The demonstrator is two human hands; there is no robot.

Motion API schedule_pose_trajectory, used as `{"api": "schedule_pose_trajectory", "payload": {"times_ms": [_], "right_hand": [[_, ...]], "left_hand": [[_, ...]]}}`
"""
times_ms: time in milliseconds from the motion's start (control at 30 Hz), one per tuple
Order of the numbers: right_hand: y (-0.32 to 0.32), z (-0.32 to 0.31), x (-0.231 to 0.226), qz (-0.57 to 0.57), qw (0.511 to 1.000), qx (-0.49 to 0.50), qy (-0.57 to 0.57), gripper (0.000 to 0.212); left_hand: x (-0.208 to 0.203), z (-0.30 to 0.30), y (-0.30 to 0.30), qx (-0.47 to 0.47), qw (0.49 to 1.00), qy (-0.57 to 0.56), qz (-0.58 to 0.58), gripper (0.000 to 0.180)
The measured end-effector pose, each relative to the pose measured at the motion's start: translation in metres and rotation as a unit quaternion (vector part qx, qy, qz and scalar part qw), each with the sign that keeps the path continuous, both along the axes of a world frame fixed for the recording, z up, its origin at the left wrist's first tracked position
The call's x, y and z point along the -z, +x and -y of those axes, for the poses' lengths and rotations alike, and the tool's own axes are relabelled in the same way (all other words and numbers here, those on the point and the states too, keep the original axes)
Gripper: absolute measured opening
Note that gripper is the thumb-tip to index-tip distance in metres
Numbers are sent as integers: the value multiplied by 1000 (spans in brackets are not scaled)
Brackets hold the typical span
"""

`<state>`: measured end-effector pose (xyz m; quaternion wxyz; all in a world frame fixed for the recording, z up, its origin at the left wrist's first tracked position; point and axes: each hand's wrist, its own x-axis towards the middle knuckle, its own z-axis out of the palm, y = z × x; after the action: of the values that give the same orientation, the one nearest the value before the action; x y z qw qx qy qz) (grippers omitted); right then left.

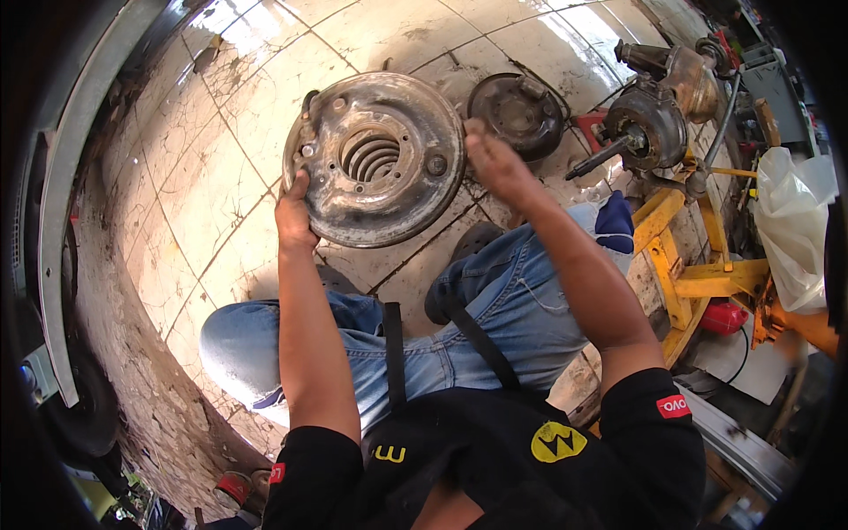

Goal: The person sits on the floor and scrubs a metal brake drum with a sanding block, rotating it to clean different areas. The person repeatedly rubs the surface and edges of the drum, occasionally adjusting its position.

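Observation:
A large round brake backing plate (pixel 305 208) of worn, greyish-brown metal is held up in front of me, tilted toward me. Bolt holes ring its wide central opening, and a coil spring (pixel 371 159) shows through that opening. My left hand (pixel 296 216) grips the lower left rim, thumb on the face and the other fingers hidden behind. Close to the right rim is my right hand (pixel 502 163), slightly blurred, its fingers stretched out; whether it touches the rim I cannot tell. Just beyond it, a smaller dark round brake part (pixel 517 115) lies on the floor.
Light, stained floor tiles (pixel 238 132) spread around me. At the right stand an axle housing with a hub (pixel 649 124), a yellow metal stand (pixel 720 281), a white plastic bag (pixel 795 225) and a red object (pixel 724 316). A grey metal beam (pixel 62 203) curves along the left.

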<state>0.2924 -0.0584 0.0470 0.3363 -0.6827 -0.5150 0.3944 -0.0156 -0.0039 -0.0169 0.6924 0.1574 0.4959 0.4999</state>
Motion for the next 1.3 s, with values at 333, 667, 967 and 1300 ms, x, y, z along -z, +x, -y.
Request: {"api": "schedule_pose_trajectory", "payload": {"times_ms": [333,667,967,1300], "right_hand": [[1,-16,15,-344,928,66,-128,59],[6,-116,8,33,996,-4,-84,61],[-86,-170,-13,268,931,-247,0,76],[-83,-169,-37,306,919,-220,-117,95]], "left_hand": [[-17,14,5,74,997,15,25,48],[-12,13,25,78,993,71,44,37],[-8,14,27,66,993,50,78,31],[-5,15,26,45,993,19,111,32]]}}
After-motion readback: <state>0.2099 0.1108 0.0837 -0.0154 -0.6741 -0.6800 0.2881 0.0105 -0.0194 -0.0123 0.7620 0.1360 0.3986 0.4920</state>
